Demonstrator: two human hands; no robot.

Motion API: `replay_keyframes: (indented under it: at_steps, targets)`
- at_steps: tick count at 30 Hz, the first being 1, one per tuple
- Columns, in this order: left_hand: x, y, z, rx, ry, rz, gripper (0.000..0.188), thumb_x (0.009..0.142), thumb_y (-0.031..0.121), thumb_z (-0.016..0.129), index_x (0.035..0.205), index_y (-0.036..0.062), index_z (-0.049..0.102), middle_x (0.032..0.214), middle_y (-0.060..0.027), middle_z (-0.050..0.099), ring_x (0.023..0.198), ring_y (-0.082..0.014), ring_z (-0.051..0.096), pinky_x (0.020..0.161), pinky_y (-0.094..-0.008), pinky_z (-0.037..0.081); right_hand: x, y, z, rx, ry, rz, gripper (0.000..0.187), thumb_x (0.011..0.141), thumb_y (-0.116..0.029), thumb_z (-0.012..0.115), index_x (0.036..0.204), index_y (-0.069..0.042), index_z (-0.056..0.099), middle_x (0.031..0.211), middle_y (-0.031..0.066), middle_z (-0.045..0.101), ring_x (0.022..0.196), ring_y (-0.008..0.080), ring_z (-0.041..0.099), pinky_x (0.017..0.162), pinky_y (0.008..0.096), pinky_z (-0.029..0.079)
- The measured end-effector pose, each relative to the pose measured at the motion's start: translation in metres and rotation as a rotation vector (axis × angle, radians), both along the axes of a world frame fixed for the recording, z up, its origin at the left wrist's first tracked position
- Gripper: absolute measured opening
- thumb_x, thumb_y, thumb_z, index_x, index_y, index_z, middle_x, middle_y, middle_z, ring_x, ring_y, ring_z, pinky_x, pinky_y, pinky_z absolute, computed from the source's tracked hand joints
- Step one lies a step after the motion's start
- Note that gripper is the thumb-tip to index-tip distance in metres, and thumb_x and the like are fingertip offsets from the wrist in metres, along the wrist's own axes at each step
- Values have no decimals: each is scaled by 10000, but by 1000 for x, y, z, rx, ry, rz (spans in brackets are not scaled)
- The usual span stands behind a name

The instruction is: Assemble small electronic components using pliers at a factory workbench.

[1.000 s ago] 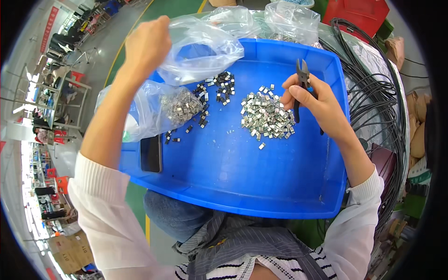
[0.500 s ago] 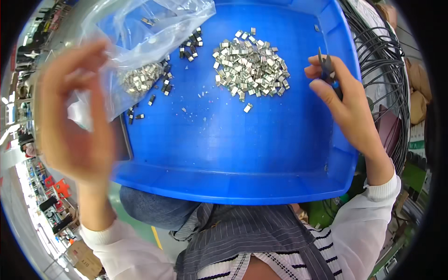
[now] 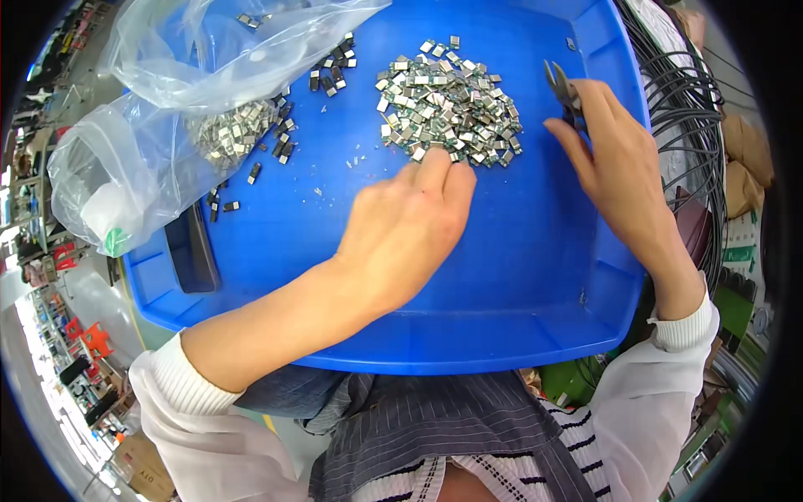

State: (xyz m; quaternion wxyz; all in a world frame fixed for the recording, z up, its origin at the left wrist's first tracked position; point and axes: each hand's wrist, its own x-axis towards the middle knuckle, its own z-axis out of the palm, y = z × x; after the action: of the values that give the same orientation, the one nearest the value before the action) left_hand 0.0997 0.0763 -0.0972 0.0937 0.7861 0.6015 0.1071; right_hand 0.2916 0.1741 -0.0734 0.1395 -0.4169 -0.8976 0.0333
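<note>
My left hand (image 3: 406, 226) reaches palm down to the near edge of a pile of small silvery connectors with green circuit boards (image 3: 452, 105). Its fingers are drawn together; the tips are hidden, so what they pinch cannot be seen. At the right side of the blue tray (image 3: 435, 339), my right hand (image 3: 623, 163) is closed around small cutting pliers (image 3: 565, 96), their jaws slightly apart and pointing away from me. A clear plastic bag (image 3: 251, 75) at the left holds more silvery pieces (image 3: 234, 130). Several black-bodied connectors (image 3: 284, 138) lie beside it.
A dark flat phone-like object (image 3: 191, 251) leans inside the tray's left wall. Tiny white scraps (image 3: 358, 156) dot the tray floor. Bundled black cables (image 3: 698, 109) run along the outside right. My lap is under the tray's near edge.
My left hand has swung from the left, over the bag, to the near edge of the pile. The single connector lying in front of the pile is no longer visible. My right hand has shifted slightly.
</note>
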Motion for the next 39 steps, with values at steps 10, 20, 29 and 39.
replay_keyframes:
  at_steps: [10,20,29,39]
  targets:
    - [-24,-13,20,-119,-401,33,177,747,-53,568,892,28,508,810,-74,568,517,-184,520,496,-253,425,-7,-11,18,-664,380,-103,88,832,-54,538,910,-17,529,811,68,589,647,162,491,645,273,408]
    - [-78,-24,58,-697,-1045,459,138,795,-58,568,882,35,513,713,-44,555,536,-88,510,483,-183,389,-68,-44,25,-919,131,312,126,781,6,580,894,-20,530,785,94,564,630,217,515,590,307,429]
    - [-85,-29,55,-856,-1363,602,83,839,-38,550,898,0,506,721,-69,568,525,-81,515,489,-163,408,-79,-44,8,-711,154,431,257,698,8,621,914,-60,501,800,67,501,692,229,489,659,310,411]
    - [-91,-27,53,-845,-1456,629,109,840,-41,552,941,-13,523,741,-70,572,557,-92,549,507,-166,424,-77,-36,8,-770,97,455,306,658,20,633,917,-65,495,801,60,495,682,221,483,658,302,406]
